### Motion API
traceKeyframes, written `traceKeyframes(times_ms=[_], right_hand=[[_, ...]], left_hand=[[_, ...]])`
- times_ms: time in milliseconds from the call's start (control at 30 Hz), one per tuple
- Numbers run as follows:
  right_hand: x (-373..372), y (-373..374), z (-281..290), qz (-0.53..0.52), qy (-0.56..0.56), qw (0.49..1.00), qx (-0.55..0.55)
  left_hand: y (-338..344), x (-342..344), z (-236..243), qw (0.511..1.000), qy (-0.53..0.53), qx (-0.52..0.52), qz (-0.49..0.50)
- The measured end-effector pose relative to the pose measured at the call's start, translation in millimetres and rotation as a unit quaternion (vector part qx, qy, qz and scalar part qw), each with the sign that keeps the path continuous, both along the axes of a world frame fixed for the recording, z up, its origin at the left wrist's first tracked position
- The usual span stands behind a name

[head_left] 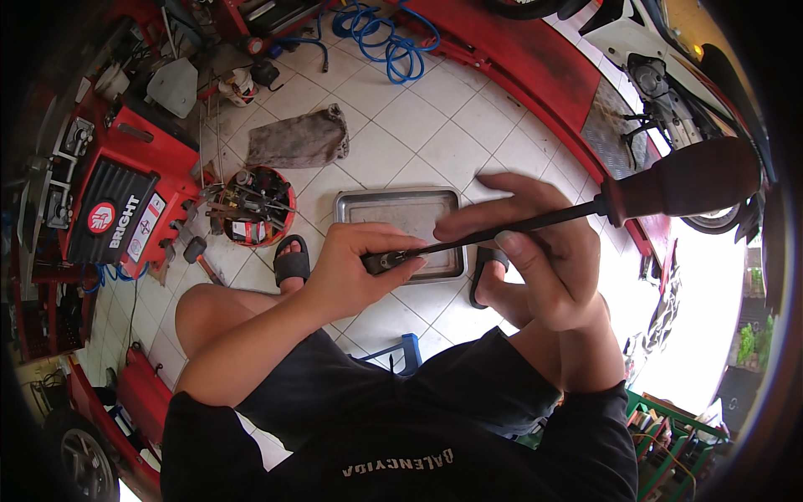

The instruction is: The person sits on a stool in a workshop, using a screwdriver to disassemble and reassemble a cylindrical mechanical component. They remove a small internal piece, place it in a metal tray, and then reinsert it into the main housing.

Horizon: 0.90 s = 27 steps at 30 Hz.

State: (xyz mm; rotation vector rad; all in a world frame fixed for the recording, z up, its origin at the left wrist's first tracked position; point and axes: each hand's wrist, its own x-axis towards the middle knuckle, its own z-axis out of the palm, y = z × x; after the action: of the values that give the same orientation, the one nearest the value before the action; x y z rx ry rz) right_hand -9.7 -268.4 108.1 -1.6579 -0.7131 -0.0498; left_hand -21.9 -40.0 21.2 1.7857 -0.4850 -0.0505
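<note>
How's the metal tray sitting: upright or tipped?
Upright: the metal tray lies flat on the tiled floor, open side up, rim raised around its bottom. The left hand and right hand hide part.

I see white lettering (124,222) and a round red-and-white emblem (101,218) on the black panel (121,181) of a red cabinet (167,163), a white label (146,226) alongside, upside-down letters (399,464) across the black shirt (535,468)

A motorcycle (665,96) and tools (249,199) mark a workshop.
</note>
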Motion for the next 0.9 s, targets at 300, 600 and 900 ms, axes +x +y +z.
traceKeyframes(times_ms=[300, 600, 900], right_hand=[[7.0, 0.3, -11.9, 0.004, 0.03, 0.999, 0.008], [9.0, 1.7, -33.5, 0.05, 0.097, 0.99, 0.085], [-3.1, 15.1, -38.9, -0.06, 0.075, 0.987, 0.13]], left_hand=[[-2.8, -1.2, -1.7, 0.998, 0.057, 0.009, -0.005], [-3.5, -11.5, -4.6, 0.992, 0.123, 0.009, 0.023], [-5.3, -14.1, -1.9, 0.99, 0.128, -0.001, 0.055]])
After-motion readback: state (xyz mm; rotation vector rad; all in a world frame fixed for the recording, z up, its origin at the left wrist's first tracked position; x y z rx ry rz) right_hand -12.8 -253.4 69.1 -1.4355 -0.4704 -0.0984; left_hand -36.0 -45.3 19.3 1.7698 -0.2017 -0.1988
